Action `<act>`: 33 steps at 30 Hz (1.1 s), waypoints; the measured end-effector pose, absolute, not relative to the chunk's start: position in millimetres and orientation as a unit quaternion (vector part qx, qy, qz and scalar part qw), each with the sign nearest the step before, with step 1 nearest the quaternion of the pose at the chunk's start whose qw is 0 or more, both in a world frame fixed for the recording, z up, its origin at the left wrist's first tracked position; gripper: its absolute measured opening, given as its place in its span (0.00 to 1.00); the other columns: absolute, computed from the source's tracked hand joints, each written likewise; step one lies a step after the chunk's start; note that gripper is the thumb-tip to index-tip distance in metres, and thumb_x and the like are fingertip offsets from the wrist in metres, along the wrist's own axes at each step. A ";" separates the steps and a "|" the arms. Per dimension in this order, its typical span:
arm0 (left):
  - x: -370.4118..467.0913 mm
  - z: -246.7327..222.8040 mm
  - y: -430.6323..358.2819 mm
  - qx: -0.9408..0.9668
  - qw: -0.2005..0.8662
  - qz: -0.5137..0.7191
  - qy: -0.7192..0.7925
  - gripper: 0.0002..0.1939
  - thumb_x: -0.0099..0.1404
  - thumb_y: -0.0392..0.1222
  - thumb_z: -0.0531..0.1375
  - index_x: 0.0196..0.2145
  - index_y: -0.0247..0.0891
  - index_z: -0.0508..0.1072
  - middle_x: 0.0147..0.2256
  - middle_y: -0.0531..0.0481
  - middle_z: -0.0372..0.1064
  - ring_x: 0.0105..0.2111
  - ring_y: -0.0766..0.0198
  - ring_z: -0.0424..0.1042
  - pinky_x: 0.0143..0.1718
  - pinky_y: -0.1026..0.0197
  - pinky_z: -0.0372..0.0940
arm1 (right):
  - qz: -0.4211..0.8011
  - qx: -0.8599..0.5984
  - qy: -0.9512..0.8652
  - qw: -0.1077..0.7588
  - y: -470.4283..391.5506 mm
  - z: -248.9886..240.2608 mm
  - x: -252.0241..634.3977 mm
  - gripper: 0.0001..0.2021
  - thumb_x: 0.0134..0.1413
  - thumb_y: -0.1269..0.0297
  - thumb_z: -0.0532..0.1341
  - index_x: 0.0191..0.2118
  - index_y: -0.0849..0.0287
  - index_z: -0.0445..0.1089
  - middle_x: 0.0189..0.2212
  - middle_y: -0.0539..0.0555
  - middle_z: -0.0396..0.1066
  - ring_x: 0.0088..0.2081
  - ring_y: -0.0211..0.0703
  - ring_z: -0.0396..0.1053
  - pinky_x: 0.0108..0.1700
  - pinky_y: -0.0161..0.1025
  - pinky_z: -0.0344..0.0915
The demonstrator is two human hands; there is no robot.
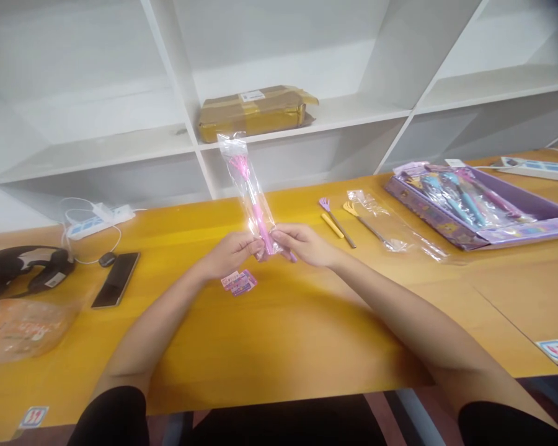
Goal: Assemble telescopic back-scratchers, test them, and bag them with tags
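A pink back scratcher [259, 217] stands upright in a clear plastic bag, its claw end at the top. My left hand [232, 253] pinches the lower left side of the bag. On the other side, my right hand [304, 243] closes on the bag's lower right edge, with a small purple end poking out below its fingers. Pink and purple cards [240, 282] lie on the table just below my left hand. To the right are a purple claw rod [338, 224], a loose yellow handle [332, 225] and a yellow claw rod [369, 228] beside empty clear bags [416, 240].
A purple box [521, 232] of bagged scratchers sits at the right. At the left are a phone [116, 280], a power strip [101, 222], a black item [51, 271] and an orange-printed bag [25, 328]. A taped carton [255, 116] rests on the shelf.
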State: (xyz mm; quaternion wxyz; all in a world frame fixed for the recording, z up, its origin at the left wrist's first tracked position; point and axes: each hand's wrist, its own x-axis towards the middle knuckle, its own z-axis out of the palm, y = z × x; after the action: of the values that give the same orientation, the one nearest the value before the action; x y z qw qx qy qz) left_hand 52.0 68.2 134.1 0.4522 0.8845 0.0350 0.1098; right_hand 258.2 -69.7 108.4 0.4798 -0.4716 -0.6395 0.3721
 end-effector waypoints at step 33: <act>19.7 174.6 102.7 0.893 0.275 0.308 0.181 0.13 0.70 0.38 0.63 0.52 0.47 0.79 0.52 0.47 0.76 0.49 0.61 0.77 0.48 0.59 0.76 | 0.573 -0.402 -0.622 0.352 -67.7 89.2 209.9 0.22 0.66 0.59 0.69 0.62 0.61 0.74 0.56 0.61 0.79 0.53 0.47 0.80 0.56 0.43 0.76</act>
State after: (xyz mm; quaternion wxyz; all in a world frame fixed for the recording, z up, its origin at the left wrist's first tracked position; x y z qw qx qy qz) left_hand 19.7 102.7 174.6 0.2747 0.8925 0.1809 0.3085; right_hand 209.9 -67.7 89.2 0.3523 -0.4015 -0.6217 0.5729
